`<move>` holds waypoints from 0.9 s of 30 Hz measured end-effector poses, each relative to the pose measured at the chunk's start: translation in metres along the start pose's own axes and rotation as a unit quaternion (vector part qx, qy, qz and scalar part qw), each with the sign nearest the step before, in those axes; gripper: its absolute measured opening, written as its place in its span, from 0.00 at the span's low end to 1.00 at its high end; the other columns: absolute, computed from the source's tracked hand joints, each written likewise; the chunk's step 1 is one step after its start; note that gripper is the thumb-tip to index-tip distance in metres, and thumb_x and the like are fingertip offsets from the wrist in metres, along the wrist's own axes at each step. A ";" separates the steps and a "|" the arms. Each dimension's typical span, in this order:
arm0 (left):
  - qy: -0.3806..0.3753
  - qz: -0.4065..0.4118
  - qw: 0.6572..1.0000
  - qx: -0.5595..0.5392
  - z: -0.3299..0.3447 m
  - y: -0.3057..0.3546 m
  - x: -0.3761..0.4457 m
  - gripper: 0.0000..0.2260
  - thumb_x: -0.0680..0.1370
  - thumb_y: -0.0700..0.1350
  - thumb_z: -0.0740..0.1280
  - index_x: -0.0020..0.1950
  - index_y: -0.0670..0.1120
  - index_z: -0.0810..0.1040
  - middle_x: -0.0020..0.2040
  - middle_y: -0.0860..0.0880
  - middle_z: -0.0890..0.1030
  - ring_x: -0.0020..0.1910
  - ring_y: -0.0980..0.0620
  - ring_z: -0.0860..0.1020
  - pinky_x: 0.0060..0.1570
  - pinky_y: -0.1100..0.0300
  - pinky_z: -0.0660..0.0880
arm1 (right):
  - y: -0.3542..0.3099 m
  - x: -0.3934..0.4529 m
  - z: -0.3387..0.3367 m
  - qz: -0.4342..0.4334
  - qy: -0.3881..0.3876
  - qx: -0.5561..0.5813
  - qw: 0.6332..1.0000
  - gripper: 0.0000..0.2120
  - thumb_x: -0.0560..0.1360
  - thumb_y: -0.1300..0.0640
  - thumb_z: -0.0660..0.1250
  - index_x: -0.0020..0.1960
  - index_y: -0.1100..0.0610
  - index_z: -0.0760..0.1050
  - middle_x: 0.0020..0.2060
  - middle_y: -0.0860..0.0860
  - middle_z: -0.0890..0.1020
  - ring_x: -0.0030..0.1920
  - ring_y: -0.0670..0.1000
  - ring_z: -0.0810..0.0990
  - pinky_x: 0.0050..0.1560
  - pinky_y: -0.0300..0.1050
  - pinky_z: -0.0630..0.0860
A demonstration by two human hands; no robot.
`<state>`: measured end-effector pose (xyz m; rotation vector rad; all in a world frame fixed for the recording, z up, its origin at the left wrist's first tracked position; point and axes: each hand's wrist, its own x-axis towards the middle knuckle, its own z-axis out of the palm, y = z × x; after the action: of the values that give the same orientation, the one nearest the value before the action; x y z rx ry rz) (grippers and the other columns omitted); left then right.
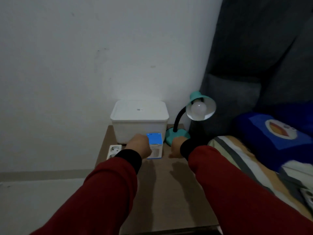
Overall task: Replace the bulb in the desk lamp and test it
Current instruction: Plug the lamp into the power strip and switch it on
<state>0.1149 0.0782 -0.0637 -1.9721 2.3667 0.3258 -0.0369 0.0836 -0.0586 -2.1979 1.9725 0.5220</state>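
Observation:
A teal desk lamp stands at the back right of the small brown table point(169, 192); its base point(176, 134) is on the table and its shade point(201, 107) faces me with an unlit white bulb point(198, 107) inside. A blue and white bulb box point(155, 145) stands upright in front of a white bin. My left hand point(139, 146) is against the box's left side, its fingers hidden behind it. My right hand point(177, 146) reaches to the lamp base and touches its front edge; its fingertips are hard to make out.
A white lidded plastic bin point(139, 121) sits at the back of the table against the wall. A white double power socket point(113, 150) lies at the table's left edge. A bed with a striped cover point(245, 160) and a blue pillow point(277, 133) borders the right side.

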 end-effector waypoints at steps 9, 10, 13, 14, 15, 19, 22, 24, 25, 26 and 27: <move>-0.015 0.056 0.997 -0.044 0.031 0.098 0.070 0.15 0.78 0.43 0.61 0.65 0.41 0.73 0.63 0.40 0.75 0.61 0.42 0.75 0.61 0.52 0.73 | 0.085 0.039 0.029 0.065 -0.016 0.114 0.991 0.20 0.75 0.50 0.65 0.62 0.61 0.74 0.61 0.59 0.77 0.59 0.58 0.77 0.55 0.47 0.74; -0.025 0.056 0.996 -0.059 0.040 0.103 0.076 0.15 0.78 0.43 0.61 0.64 0.41 0.73 0.63 0.40 0.75 0.61 0.41 0.75 0.60 0.51 0.74 | 0.091 0.045 0.036 0.069 -0.010 0.135 0.988 0.19 0.75 0.51 0.65 0.61 0.61 0.74 0.60 0.58 0.77 0.59 0.58 0.77 0.55 0.48 0.74; -0.014 0.059 0.994 -0.095 0.071 0.111 0.091 0.15 0.77 0.44 0.61 0.63 0.41 0.73 0.61 0.40 0.75 0.59 0.40 0.76 0.60 0.50 0.74 | 0.099 0.061 0.060 0.070 0.029 0.215 0.974 0.17 0.75 0.54 0.63 0.62 0.58 0.74 0.61 0.58 0.77 0.60 0.59 0.77 0.59 0.48 0.74; -0.008 0.060 0.992 -0.110 0.081 0.111 0.094 0.17 0.77 0.44 0.61 0.65 0.41 0.72 0.64 0.40 0.73 0.61 0.40 0.74 0.62 0.51 0.72 | 0.100 0.067 0.070 0.066 0.049 0.242 0.967 0.18 0.75 0.55 0.63 0.63 0.58 0.74 0.62 0.57 0.77 0.61 0.58 0.76 0.61 0.48 0.73; -0.002 0.062 0.991 -0.117 0.092 0.112 0.097 0.19 0.78 0.45 0.60 0.68 0.41 0.68 0.67 0.40 0.70 0.65 0.41 0.71 0.66 0.53 0.68 | 0.100 0.072 0.079 0.060 0.069 0.260 0.961 0.19 0.75 0.55 0.63 0.65 0.57 0.73 0.64 0.57 0.76 0.62 0.58 0.75 0.63 0.48 0.72; 0.044 0.058 0.990 -0.122 0.133 0.104 0.107 0.28 0.80 0.48 0.58 0.76 0.41 0.50 0.77 0.42 0.51 0.76 0.45 0.51 0.76 0.56 0.49 | 0.100 0.097 0.118 0.030 0.157 0.256 0.953 0.24 0.76 0.57 0.62 0.71 0.54 0.64 0.71 0.52 0.68 0.69 0.54 0.67 0.68 0.45 0.65; 0.063 0.053 0.987 -0.137 0.156 0.099 0.114 0.30 0.81 0.50 0.55 0.77 0.43 0.44 0.78 0.43 0.44 0.77 0.44 0.43 0.75 0.56 0.42 | 0.101 0.113 0.138 0.021 0.196 0.250 0.948 0.26 0.76 0.56 0.62 0.73 0.51 0.61 0.73 0.51 0.65 0.71 0.53 0.64 0.70 0.48 0.63; 0.080 0.062 0.982 -0.159 0.169 0.096 0.115 0.29 0.82 0.50 0.53 0.77 0.44 0.42 0.78 0.45 0.41 0.77 0.45 0.42 0.72 0.59 0.39 | 0.099 0.119 0.147 0.024 0.218 0.260 0.940 0.26 0.75 0.56 0.64 0.72 0.51 0.64 0.70 0.53 0.69 0.68 0.56 0.68 0.67 0.52 0.68; 0.099 0.069 0.978 -0.173 0.174 0.095 0.114 0.28 0.82 0.50 0.52 0.77 0.44 0.43 0.78 0.45 0.43 0.77 0.46 0.43 0.71 0.59 0.40 | 0.097 0.123 0.153 0.023 0.243 0.261 0.934 0.26 0.73 0.56 0.66 0.70 0.52 0.68 0.67 0.55 0.73 0.64 0.58 0.73 0.62 0.55 0.73; 0.119 0.075 0.975 -0.175 0.178 0.094 0.114 0.28 0.81 0.51 0.51 0.77 0.44 0.46 0.78 0.45 0.46 0.77 0.47 0.46 0.72 0.58 0.41 | 0.095 0.125 0.157 0.023 0.269 0.257 0.928 0.25 0.71 0.56 0.66 0.67 0.52 0.71 0.63 0.56 0.76 0.60 0.59 0.77 0.56 0.56 0.78; 0.137 0.077 0.972 -0.175 0.181 0.093 0.113 0.28 0.79 0.53 0.48 0.77 0.44 0.48 0.78 0.45 0.49 0.77 0.50 0.47 0.72 0.57 0.44 | 0.094 0.126 0.160 0.027 0.283 0.256 0.924 0.23 0.70 0.54 0.64 0.66 0.52 0.72 0.60 0.56 0.79 0.56 0.59 0.79 0.51 0.56 0.80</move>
<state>-0.0160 0.0183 -0.2470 -2.0963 2.8132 0.5430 -0.1451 0.0063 -0.2392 -2.0803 2.0880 -0.6431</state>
